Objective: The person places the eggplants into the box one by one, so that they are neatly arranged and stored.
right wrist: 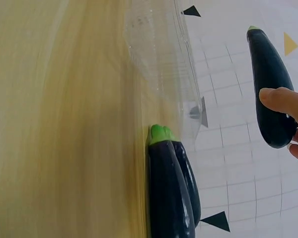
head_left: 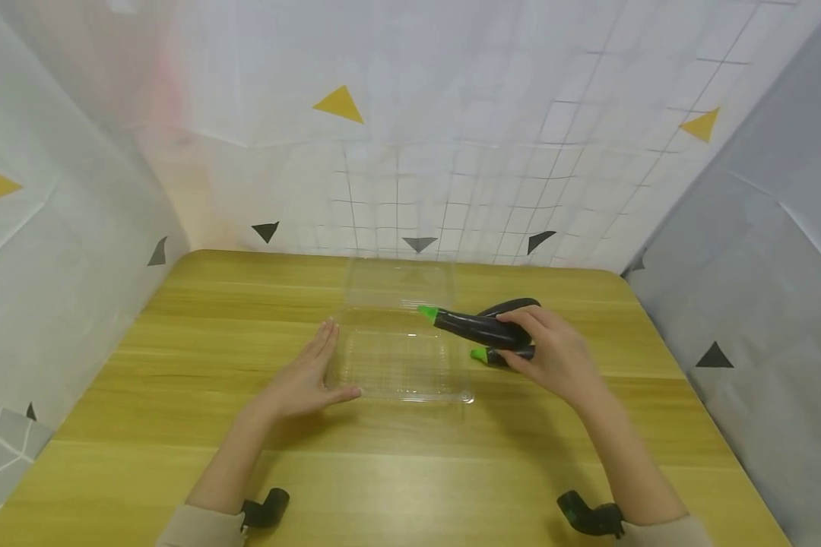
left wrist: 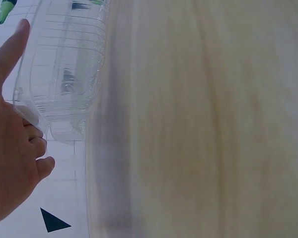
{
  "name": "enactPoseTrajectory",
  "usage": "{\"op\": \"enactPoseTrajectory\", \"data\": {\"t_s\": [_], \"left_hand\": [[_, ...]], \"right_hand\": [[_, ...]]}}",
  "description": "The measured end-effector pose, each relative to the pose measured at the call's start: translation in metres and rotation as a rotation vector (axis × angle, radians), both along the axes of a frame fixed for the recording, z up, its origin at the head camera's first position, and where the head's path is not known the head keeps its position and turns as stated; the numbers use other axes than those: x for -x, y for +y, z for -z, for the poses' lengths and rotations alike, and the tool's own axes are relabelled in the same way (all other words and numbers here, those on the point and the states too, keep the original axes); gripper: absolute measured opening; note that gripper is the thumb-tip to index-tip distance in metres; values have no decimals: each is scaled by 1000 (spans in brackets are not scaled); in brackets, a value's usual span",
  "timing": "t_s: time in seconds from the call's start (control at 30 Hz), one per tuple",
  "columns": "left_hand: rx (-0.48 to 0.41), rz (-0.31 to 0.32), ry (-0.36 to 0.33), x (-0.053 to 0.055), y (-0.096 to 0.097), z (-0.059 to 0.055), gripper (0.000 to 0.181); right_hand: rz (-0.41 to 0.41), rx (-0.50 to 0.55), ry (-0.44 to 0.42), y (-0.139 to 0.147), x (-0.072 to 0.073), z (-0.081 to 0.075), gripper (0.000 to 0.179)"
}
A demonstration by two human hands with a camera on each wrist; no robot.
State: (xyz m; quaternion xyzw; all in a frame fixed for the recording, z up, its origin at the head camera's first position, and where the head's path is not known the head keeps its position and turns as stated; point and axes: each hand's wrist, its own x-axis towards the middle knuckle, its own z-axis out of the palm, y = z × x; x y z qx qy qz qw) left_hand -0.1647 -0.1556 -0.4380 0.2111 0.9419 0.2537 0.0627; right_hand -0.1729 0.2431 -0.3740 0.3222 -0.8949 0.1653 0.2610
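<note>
A clear plastic container (head_left: 397,365) lies on the table with its hinged lid (head_left: 400,282) folded back toward the wall. Along its left side rests my left hand (head_left: 305,376), fingers extended and thumb at the front left corner. My right hand (head_left: 554,349) grips a dark purple eggplant (head_left: 482,329) at its thick end, raised above the table. The held eggplant's green stem end points left, over the container's right part. Two more eggplants lie right of the container: a near one (right wrist: 169,193) and a far one (right wrist: 189,181), side by side and partly hidden behind my right hand in the head view.
The wooden table (head_left: 410,471) ends at a back wall (head_left: 410,175) of white sheeting with grid lines and triangles. Sheeting also rises on the left (head_left: 61,228) and right (head_left: 759,304). A black strap mount (head_left: 267,507) sits at my left wrist, another (head_left: 588,516) at my right.
</note>
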Motion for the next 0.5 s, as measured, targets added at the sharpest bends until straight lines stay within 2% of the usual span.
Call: {"op": "enactPoseTrajectory", "data": {"t_s": [0.5], "left_hand": [[-6, 8, 3, 1, 0, 2, 115]], "right_hand": [[-34, -16, -13, -23, 11, -2, 53]]}}
